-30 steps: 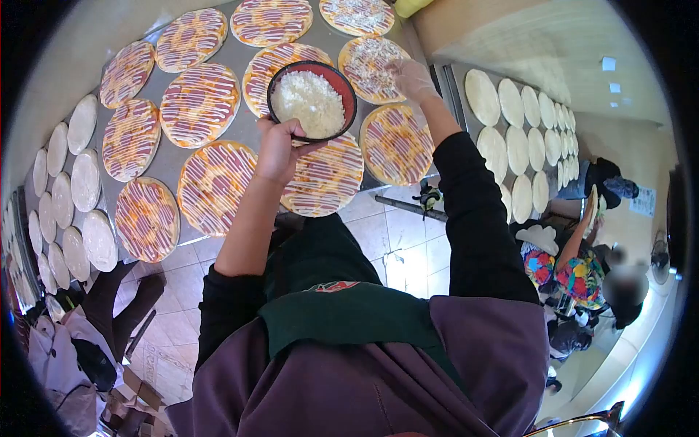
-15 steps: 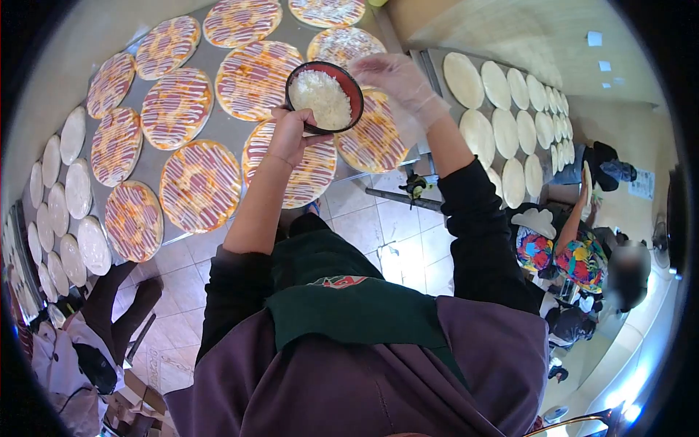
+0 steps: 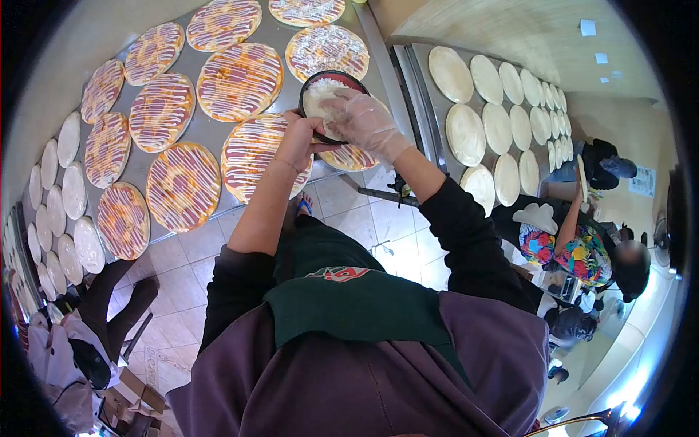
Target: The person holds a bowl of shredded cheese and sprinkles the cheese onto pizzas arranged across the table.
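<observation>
The bare left hand has its grip closed on the bowl, held above the table. The gloved right hand reaches in among white shreds; hidden fingertips leave its grip uncertain, perhaps pinching. A shred-topped pizza lies at the bowl's 12 o'clock, a striped pizza at 8.

1 bowl — 12 topped pizzas on nr table, 2 w/ white shreds — 3 sm. white squares on wall.

Gloved fingers in bowl, pizzas around
</observation>
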`<act>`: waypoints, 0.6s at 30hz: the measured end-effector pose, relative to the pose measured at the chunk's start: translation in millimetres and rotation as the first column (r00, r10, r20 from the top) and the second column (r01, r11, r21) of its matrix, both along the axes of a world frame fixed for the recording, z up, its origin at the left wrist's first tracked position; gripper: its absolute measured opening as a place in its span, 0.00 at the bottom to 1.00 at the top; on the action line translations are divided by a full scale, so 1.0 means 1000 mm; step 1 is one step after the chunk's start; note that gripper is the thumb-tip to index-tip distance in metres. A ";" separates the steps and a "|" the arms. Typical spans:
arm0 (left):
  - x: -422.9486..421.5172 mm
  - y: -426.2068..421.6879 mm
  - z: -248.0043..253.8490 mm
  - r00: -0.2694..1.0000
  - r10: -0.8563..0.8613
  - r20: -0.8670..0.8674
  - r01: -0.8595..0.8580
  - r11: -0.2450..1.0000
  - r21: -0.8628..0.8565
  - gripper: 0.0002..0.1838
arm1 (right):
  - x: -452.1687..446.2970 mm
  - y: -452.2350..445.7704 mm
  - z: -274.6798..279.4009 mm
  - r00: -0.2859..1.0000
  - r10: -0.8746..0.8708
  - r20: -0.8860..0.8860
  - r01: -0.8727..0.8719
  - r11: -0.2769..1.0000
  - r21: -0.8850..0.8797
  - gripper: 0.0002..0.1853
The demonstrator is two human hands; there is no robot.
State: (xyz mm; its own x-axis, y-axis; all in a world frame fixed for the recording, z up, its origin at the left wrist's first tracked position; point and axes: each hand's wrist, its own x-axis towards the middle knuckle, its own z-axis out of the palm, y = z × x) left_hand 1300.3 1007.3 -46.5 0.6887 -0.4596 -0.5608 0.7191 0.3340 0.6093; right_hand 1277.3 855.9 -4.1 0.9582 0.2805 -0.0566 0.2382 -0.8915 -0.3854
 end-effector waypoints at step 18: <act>-0.004 0.015 -0.018 0.985 0.168 0.035 -0.170 0.985 0.037 0.33 | -0.020 -0.072 -0.027 0.832 -0.362 -0.421 0.553 0.600 0.578 0.14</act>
